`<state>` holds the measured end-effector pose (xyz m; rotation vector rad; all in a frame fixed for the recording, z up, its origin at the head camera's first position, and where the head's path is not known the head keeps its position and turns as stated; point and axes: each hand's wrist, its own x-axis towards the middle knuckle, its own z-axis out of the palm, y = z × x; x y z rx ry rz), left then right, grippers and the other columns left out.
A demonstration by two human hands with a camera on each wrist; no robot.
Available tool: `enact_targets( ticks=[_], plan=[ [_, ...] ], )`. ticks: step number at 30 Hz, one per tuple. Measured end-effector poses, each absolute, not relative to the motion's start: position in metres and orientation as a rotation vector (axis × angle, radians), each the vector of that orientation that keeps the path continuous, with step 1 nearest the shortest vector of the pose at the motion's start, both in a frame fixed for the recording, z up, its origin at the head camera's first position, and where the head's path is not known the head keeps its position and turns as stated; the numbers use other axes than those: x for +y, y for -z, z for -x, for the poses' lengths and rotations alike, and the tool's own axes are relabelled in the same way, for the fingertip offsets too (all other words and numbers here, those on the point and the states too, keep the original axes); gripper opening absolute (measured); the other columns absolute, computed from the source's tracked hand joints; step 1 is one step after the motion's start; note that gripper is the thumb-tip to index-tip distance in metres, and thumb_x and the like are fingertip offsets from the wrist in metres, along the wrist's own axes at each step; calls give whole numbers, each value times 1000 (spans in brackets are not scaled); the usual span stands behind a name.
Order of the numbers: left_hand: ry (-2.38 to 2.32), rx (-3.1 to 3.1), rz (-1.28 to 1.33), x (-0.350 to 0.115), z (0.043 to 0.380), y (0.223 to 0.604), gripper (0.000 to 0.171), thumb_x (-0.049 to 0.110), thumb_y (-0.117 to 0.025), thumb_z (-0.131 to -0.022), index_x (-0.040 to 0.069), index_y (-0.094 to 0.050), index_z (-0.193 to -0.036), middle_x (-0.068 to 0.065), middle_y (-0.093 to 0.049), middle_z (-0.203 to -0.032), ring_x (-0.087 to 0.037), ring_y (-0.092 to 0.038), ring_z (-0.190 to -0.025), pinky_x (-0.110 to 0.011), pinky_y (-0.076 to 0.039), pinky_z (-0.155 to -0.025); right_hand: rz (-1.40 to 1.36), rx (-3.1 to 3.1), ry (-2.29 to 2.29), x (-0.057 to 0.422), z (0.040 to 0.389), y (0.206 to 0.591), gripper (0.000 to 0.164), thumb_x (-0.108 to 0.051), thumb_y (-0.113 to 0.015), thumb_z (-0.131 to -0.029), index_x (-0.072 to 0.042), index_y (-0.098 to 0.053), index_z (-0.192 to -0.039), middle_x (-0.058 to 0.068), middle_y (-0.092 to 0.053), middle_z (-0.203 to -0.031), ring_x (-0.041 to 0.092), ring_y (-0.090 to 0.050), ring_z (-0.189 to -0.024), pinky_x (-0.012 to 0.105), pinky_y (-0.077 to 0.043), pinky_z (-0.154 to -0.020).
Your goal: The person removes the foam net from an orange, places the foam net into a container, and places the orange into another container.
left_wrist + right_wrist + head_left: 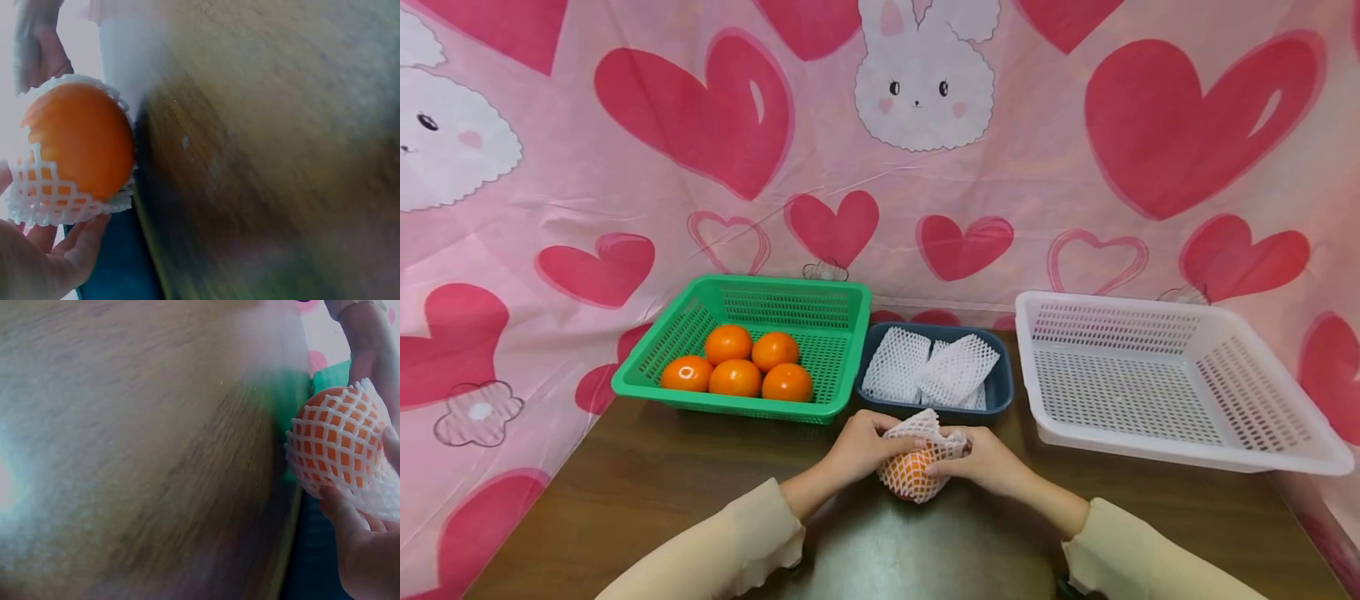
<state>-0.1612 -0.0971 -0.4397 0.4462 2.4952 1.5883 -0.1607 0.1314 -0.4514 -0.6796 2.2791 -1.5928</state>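
An orange [87,140] sits partly inside a white foam net sleeve [340,440], held up over the near middle of the table. My left hand [856,450] grips it from the left side, thumb across the netting. From the other side my right hand [992,462] holds the netting and fruit between thumb and fingers. In the left wrist view one face of the orange is bare, while the right wrist view has netting over most of it. Just beyond both hands stands a dark blue tray [1004,392] with several flat foam net sleeves [955,371].
At the left a green basket [842,350] contains several oranges [734,379]. A white basket [1120,392] with no fruit in it stands at the right. Behind them hangs a pink cloth [887,179] with hearts and rabbits. The brown table [625,492] extends beneath everything.
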Motion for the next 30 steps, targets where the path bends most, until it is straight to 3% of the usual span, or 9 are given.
enact_targets(
  ticks=[4, 11, 17, 23, 30],
  plan=[
    [-1569, 2527, -444, -100, 162, 437, 22, 27, -87, -83, 6, -82, -86, 7, -67, -69, -5, -52, -64, -21, -40, -52, 657, 2297, 1596, 125, 162, 450, 40, -12, -86, -83, 8, -74, -115, 10, -76, -100, 6, -63, -83, 23, -55, -71],
    [-1578, 2533, -441, -105, 164, 438, 21, 21, -87, -82, 3, -81, -88, 2, -71, -76, -7, -56, -67, -22, -47, -58, 676, 2404, 1526, 119, 166, 446, 20, -16, -90, -78, 1, -81, -86, -2, -74, -76, 3, -56, -65, 23, -50, -57],
    [-1577, 2508, -421, -109, 165, 438, 27, 23, -88, -82, 4, -79, -99, 0, -74, -88, -11, -61, -77, -26, -53, -69, 688, 2455, 1521, 113, 171, 443, 21, -16, -91, -77, -2, -76, -72, -12, -60, -61, 3, -47, -57, 21, -41, -51],
    [-1371, 2469, -433, -116, 162, 433, 52, 30, -91, -76, 7, -72, -118, 3, -71, -98, -13, -62, -84, -30, -55, -77, 699, 2439, 1562, 110, 174, 446, 19, -15, -87, -80, -1, -75, -82, -7, -63, -69, 5, -52, -64, 22, -45, -57],
    [-1439, 2518, -389, -121, 159, 434, 42, 29, -92, -75, 6, -74, -104, 2, -71, -88, -13, -60, -77, -29, -53, -69, 715, 2217, 1626, 108, 176, 447, 38, -16, -85, -83, 3, -74, -114, 6, -76, -102, 13, -65, -89, 26, -54, -80]
  ],
)
